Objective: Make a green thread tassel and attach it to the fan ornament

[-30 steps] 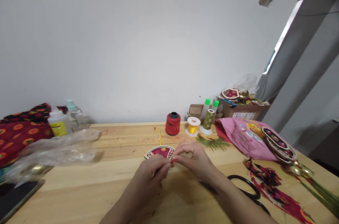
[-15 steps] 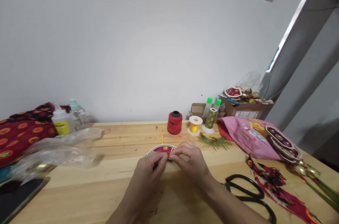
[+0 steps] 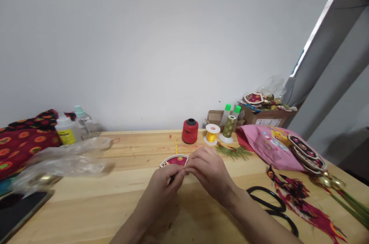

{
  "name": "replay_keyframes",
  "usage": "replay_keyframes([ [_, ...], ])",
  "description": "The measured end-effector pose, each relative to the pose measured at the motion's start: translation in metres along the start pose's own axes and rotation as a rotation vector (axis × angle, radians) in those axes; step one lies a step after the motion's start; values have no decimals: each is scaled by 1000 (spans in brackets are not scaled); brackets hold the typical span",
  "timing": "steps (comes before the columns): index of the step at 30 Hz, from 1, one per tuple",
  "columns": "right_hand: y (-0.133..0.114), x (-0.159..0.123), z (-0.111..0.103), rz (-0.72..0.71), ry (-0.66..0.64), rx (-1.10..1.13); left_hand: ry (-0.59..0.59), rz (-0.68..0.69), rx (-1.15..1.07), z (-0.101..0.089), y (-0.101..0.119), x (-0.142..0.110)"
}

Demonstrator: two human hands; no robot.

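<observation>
Both hands meet at the near edge of a fan-shaped ornament (image 3: 174, 160), dark red with a pale border, which lies on the table. A yellow cord (image 3: 176, 145) runs from its far edge toward the wall. My left hand (image 3: 165, 182) is closed, thumb and forefinger pinched at the ornament's lower edge. My right hand (image 3: 208, 173) is closed too, its fingertips touching those of the left and covering the ornament's right part. Whatever lies between the fingertips is hidden.
Behind stand a red thread spool (image 3: 190, 131), a yellow cord spool (image 3: 211, 135) and an olive thread spool (image 3: 230, 127). Black-handled scissors (image 3: 276, 208) lie beside my right forearm, near fabric scraps (image 3: 302, 203) and a pink bag (image 3: 268, 146). At left are a phone (image 3: 20, 213) and plastic bags (image 3: 72, 161).
My right hand has turned and rolled over the ornament's right side, covering more of it. The left hand stays pinched in nearly the same place. The view has shifted slightly.
</observation>
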State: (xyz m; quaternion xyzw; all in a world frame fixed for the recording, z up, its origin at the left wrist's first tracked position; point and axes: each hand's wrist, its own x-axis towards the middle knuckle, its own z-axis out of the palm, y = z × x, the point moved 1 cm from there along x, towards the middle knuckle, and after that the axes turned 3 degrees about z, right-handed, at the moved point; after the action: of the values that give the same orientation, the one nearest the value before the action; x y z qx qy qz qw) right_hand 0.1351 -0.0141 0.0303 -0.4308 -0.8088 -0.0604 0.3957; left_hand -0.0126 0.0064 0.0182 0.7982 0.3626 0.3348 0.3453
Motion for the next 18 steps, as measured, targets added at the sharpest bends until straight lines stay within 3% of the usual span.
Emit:
replay_keyframes([
  [6,1,2,-4,235,-59,318,-87,-60,-192,2,-1,-1],
  [11,2,2,-6,216,-46,355,-134,-92,-279,1,3,2],
  [18,4,0,-5,177,-43,315,-90,-135,-309,-1,4,1],
])
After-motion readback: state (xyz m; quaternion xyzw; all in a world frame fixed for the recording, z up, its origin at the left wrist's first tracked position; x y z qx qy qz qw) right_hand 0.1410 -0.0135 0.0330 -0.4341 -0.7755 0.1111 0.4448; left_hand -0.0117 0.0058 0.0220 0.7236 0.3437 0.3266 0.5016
